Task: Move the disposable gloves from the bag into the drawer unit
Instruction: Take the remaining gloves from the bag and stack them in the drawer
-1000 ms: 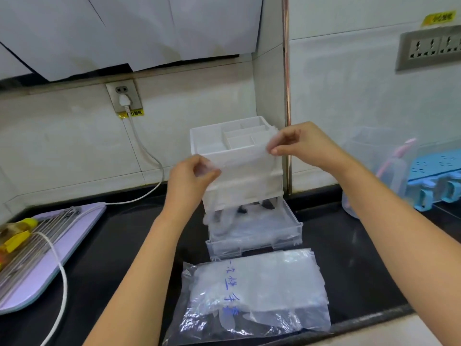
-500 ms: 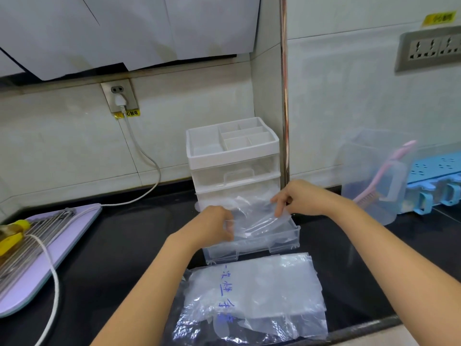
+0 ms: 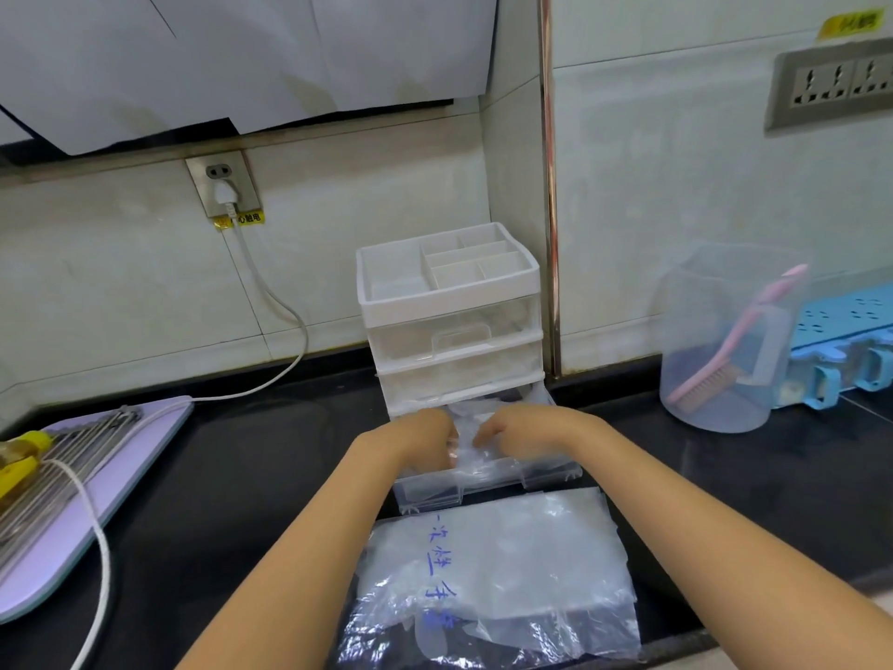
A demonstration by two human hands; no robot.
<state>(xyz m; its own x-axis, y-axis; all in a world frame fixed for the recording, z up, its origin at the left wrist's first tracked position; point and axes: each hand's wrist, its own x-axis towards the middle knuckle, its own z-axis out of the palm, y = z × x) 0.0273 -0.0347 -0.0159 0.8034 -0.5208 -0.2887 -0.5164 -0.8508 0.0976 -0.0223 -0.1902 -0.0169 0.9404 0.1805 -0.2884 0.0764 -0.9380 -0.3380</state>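
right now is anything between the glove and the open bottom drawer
Nothing visible. The left hand and right hand hold the glove down inside the pulled-out drawer, whose top is open. The bag lies on the counter in front of the drawer, out of the way.

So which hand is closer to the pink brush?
Right. The right hand is in the open drawer, left of the pink brush; the left hand is beside it, farther away.
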